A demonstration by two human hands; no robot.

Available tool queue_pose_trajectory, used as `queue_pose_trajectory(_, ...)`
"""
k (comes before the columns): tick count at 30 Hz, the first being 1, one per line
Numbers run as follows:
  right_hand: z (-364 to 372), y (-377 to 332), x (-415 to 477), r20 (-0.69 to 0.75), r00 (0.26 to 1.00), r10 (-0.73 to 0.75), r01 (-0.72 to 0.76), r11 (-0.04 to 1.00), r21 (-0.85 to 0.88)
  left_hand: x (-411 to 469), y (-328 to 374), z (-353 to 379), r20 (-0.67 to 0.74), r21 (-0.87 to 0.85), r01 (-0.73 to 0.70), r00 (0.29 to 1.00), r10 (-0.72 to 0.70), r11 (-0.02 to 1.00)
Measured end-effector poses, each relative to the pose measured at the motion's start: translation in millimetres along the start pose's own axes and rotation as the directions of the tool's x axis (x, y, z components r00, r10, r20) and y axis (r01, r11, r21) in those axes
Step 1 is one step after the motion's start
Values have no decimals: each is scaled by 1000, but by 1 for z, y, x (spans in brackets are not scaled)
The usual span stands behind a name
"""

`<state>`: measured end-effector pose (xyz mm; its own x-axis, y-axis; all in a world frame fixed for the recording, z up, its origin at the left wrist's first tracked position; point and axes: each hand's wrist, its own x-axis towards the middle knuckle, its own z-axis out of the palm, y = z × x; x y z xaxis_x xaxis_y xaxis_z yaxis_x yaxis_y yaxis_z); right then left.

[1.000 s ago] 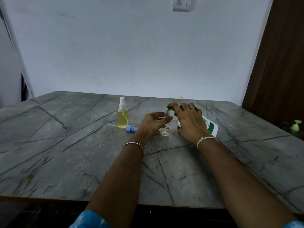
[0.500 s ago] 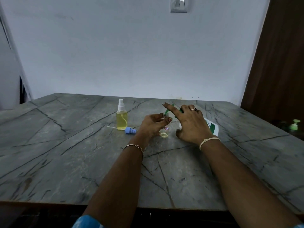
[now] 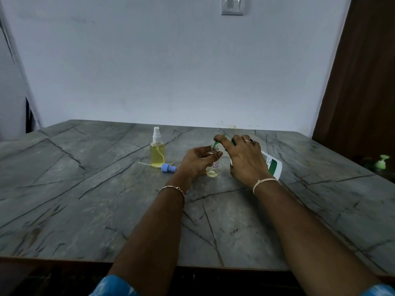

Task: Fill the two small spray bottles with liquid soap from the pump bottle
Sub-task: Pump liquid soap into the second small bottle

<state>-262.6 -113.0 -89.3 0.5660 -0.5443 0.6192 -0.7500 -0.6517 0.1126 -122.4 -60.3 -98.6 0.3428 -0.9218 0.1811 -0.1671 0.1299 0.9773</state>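
- Full bottle point(image 3: 157, 152): upright with a white sprayer on and yellow liquid inside, off to the left of the left hand.
- Blue cap point(image 3: 168, 168): lies on its side on the table point(image 3: 85, 210), just left of the left hand, with its thin tube pointing away from the hand.
- Left hand point(image 3: 197, 162): fingers and thumb are curled round the small bottle, holding it upright.
- Small bottle point(image 3: 212, 168): between the two hands, its neck open, with a little yellow liquid at the bottom.
- Spout point(image 3: 215, 144): green, at the small bottle's neck, under the right index fingertip.
- Right hand point(image 3: 245, 161): curled over the pump bottle's top, index finger bent on the pump head.
- Pump bottle point(image 3: 273, 166): white, leaning toward the left hand, its body showing to the right of the right hand.
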Motion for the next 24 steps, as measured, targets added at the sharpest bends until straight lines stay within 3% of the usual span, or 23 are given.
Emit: queue_pose_trajectory(24,1,-3,1,-17,1000,14,-14,1000,11,6,-6,1,-30,6,1,1000,-1,1000)
